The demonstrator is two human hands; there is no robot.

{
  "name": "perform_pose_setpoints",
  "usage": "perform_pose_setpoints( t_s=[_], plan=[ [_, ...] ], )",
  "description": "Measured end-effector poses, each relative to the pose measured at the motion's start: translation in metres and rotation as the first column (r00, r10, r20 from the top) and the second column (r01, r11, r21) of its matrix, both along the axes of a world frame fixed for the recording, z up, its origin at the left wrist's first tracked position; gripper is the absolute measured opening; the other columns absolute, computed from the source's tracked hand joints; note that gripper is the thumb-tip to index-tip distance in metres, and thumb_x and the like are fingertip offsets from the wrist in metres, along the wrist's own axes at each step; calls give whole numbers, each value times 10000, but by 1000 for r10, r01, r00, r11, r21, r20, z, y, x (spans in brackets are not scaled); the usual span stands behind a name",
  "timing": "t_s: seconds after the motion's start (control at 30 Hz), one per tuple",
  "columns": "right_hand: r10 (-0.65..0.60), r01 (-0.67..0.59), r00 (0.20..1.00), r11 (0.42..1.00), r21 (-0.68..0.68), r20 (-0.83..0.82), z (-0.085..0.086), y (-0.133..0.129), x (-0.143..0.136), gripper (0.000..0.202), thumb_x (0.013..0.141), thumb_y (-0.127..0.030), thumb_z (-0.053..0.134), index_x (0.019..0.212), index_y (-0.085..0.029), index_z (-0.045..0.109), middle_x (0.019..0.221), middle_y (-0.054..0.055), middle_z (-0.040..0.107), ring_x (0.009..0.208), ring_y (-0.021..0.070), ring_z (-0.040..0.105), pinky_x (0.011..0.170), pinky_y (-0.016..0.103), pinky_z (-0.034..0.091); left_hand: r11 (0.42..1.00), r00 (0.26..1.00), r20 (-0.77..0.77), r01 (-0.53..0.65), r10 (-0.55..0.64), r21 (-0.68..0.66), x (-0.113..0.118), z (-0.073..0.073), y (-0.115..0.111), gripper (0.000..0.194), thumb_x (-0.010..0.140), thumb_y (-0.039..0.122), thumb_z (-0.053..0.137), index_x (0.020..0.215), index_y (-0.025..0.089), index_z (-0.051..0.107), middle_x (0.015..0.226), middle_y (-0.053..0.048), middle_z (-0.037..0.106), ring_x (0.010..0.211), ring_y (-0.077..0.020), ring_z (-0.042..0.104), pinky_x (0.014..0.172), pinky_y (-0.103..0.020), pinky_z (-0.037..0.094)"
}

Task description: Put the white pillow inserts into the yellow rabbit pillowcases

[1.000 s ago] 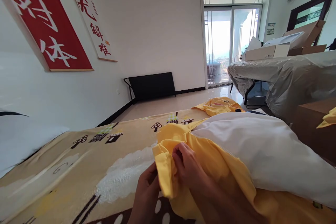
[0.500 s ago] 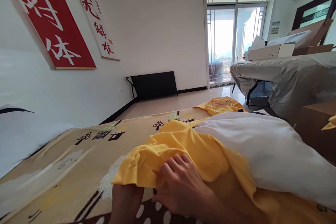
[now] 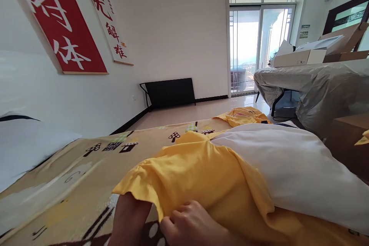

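Observation:
Yellow fabric [image 3: 198, 169] lies bunched over the bed in front of me, partly around a white pillow [image 3: 288, 161]. At the lower middle, my right hand [image 3: 187, 225] has its fingers curled on the near edge of the yellow fabric, pinching it. My left forearm [image 3: 128, 219] reaches up under the fabric at its left end. The fingers of my left hand are hidden beneath the cloth. Underneath is a beige patterned sheet [image 3: 77, 177] with brown and white prints.
Another yellow cloth [image 3: 242, 116] lies past the pillow. A white pillow [image 3: 37, 146] is at the left. Boxes [image 3: 300, 57] stand on a plastic-covered table [image 3: 325, 80] at the right, with a cardboard box [image 3: 348, 134] below. A black panel [image 3: 173, 93] leans by the wall.
My right hand has moved down toward me, drawing the near edge of the yellow fabric with it. The fabric looks smoother, and its left corner reaches farther left.

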State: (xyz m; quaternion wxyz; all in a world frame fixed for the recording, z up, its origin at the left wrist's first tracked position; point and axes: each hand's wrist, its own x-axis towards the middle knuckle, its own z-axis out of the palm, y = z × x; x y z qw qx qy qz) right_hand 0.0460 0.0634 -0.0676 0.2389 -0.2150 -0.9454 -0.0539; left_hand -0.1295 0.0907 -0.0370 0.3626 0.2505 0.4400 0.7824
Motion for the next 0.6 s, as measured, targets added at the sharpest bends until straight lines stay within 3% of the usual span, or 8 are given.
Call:
perform_pose_setpoints(
  t_s=[0.07, 0.13, 0.2, 0.3, 0.37, 0.43, 0.5, 0.6],
  plan=[
    [132, -131, 991, 987, -92, 8, -4, -1, -2, 155, 779, -270, 639, 682, -173, 566, 586, -10, 607, 497, 109, 497, 466, 238, 276, 998, 999, 35, -37, 39, -49, 2, 1, -3, 97, 622, 245, 621, 688, 198, 567, 593, 8, 582, 540, -142, 538, 441, -213, 487],
    [182, -214, 973, 944, -250, -144, 2, -1, 2, 195, 796, -334, 638, 686, -180, 595, 586, -30, 605, 526, 89, 506, 481, 207, 301, 992, 993, 84, -72, 81, -105, 11, 6, -10, 115, 597, 243, 612, 681, 204, 545, 585, 21, 583, 520, -139, 537, 430, -217, 485],
    [36, -223, 908, 885, -408, -418, 15, -2, 11, 220, 843, -356, 582, 710, -183, 611, 584, -42, 584, 539, 70, 497, 507, 178, 331, 982, 995, 46, -77, 86, -172, 24, 11, -20, 171, 530, 218, 647, 660, 195, 539, 581, 27, 592, 519, -138, 545, 428, -213, 482],
    [-275, -211, 673, 818, -535, -686, 38, -2, 24, 211, 872, -307, 521, 752, -166, 623, 624, -31, 569, 558, 62, 472, 547, 168, 361, 981, 992, -124, 6, -30, -192, 46, 13, -33, 285, 405, 179, 741, 633, 170, 570, 564, 26, 600, 502, -128, 535, 417, -189, 451],
    [-327, -255, 601, 786, -563, -729, 46, 1, 27, 148, 846, -271, 544, 824, -165, 645, 711, -16, 598, 601, 66, 481, 580, 173, 378, 985, 973, -180, 120, -141, -123, 57, 8, -38, 328, 392, 203, 768, 677, 165, 609, 569, 27, 610, 481, -120, 527, 421, -187, 441],
    [-342, -322, 599, 725, -609, -724, 47, 5, 25, 123, 813, -248, 572, 873, -170, 645, 766, -11, 613, 625, 70, 489, 588, 178, 387, 966, 942, -212, 252, -260, -62, 62, 2, -38, 368, 434, 216, 764, 782, 164, 654, 614, 15, 641, 510, -136, 560, 457, -195, 457],
    [-400, -378, 582, 638, -671, -708, 43, 10, 21, 99, 778, -238, 593, 832, -162, 627, 724, -16, 597, 613, 75, 483, 569, 184, 388, 937, 902, -257, 346, -348, -54, 62, -4, -35, 445, 470, 209, 760, 905, 162, 677, 681, -7, 674, 589, -170, 608, 503, -204, 473],
    [-499, -450, 538, 511, -732, -679, 36, 19, 15, 101, 718, -237, 632, 751, -147, 598, 650, -23, 562, 580, 80, 472, 543, 198, 390, 915, 868, -295, 397, -400, -73, 60, -9, -29, 525, 501, 223, 767, 1015, 165, 676, 731, -24, 696, 688, -215, 639, 563, -226, 495]
  ],
)
